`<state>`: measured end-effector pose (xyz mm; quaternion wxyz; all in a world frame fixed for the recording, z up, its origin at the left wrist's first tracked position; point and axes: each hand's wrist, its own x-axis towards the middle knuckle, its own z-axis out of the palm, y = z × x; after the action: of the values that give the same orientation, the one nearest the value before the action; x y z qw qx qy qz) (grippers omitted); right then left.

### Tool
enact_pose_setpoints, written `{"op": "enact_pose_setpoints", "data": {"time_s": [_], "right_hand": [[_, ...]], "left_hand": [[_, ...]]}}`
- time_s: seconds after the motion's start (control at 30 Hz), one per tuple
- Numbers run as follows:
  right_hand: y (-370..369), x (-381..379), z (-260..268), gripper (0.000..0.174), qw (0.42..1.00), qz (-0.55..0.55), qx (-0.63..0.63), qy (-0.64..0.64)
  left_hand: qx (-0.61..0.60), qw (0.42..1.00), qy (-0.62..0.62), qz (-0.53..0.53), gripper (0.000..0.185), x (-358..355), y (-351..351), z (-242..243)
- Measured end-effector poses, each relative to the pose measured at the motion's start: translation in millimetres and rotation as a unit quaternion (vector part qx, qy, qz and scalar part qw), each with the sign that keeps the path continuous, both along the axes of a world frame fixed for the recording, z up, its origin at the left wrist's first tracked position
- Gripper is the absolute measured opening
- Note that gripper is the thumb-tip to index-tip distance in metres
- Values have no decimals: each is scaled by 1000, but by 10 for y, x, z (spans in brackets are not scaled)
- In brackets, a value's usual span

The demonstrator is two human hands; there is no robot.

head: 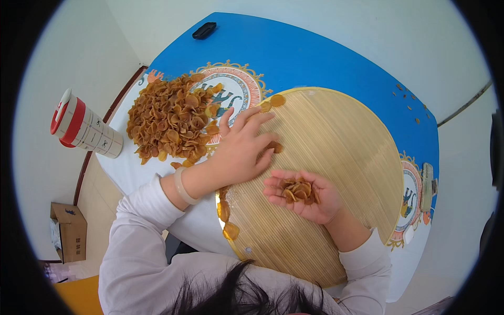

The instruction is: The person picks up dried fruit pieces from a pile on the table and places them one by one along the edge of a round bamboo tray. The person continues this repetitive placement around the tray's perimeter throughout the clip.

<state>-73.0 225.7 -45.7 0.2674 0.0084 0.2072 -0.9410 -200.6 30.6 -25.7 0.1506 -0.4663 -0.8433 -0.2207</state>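
A round slatted mat (338, 138) with a yellow rim lies on the table. My left hand (244, 147) is palm down over its left edge, fingers spread. A brown, translucent dried slice (277, 147) shows by the thumb and index fingertip; whether they pinch it is unclear. In my upturned right hand (315, 197), above the mat, rests a small heap of similar slices (299, 191). Two slices (277, 100) lie at the upper left rim and several more (230, 231) along the lower left rim. Left of the mat is a large pile of slices (173, 118).
A cream and red tumbler (92, 128) stands at the table's left edge. On the blue tabletop (299, 55) are a black object (204, 30) at the back and small scattered pieces (417, 120) at right. A clear case-like object (427, 187) lies by the right edge. A cardboard box (73, 232) is on the floor.
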Motion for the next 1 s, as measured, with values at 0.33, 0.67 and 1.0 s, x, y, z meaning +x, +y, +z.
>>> {"op": "enact_pose_setpoints", "data": {"time_s": [0.33, 0.67, 1.0], "right_hand": [[29, -30, 12, 57, 996, -71, -50, -26], [39, -12, -106, 52, 996, -63, -54, -17], [36, -19, -44, 50, 996, -72, 0, -61]], "left_hand": [[99, 989, 36, -102, 39, 42, -68, 74], [65, 978, 0, -198, 41, 119, -5, -43], [58, 979, -55, -189, 29, 116, -34, 40]]}}
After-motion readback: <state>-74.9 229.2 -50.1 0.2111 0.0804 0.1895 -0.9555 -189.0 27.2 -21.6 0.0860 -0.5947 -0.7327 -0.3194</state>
